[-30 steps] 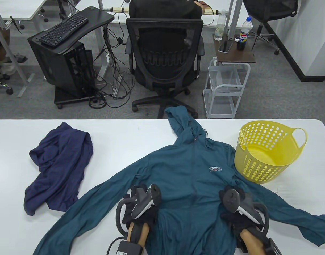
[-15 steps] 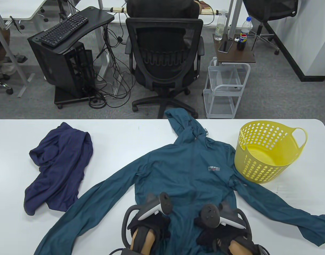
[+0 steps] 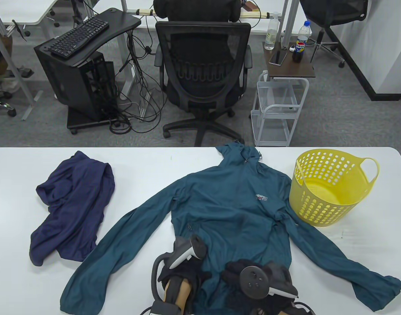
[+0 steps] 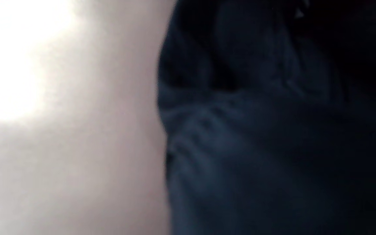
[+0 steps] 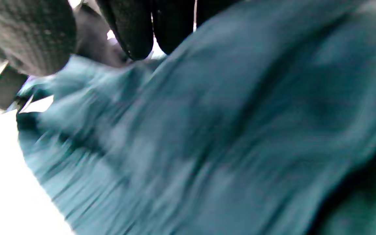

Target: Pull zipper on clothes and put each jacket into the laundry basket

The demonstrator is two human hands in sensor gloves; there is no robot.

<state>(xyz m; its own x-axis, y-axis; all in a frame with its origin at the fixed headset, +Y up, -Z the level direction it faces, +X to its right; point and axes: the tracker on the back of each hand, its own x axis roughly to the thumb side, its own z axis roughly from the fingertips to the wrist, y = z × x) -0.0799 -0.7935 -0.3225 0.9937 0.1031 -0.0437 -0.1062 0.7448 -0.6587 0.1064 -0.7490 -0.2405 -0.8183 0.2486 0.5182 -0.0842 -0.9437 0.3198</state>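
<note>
A teal hooded jacket [image 3: 226, 210] lies face up on the white table [image 3: 138, 164], sleeves spread, its hood drooping over the far edge. Both gloved hands sit close together at its lower hem. My left hand [image 3: 187, 270] is at the hem's left part, where the cloth bunches against its glove; the tracker hides its fingers. My right hand [image 3: 240, 272] pinches the fabric [image 5: 207, 130] between the fingers [image 5: 135, 29] and thumb [image 5: 28, 36]. The left wrist view shows only dark, blurred cloth [image 4: 256, 147]. A crumpled navy jacket [image 3: 72, 203] lies at the left. The yellow laundry basket [image 3: 318, 203] stands at the right.
The right sleeve end [image 3: 377, 288] reaches toward the table's right front corner, passing just in front of the basket. Beyond the far edge stand a black office chair [image 3: 202, 65] and a white wire cart [image 3: 279, 108].
Both hands slid from the jacket's sides down to the hem and came together. The teal jacket shifted away and to the right, its hood now over the far edge, sleeves drawn in.
</note>
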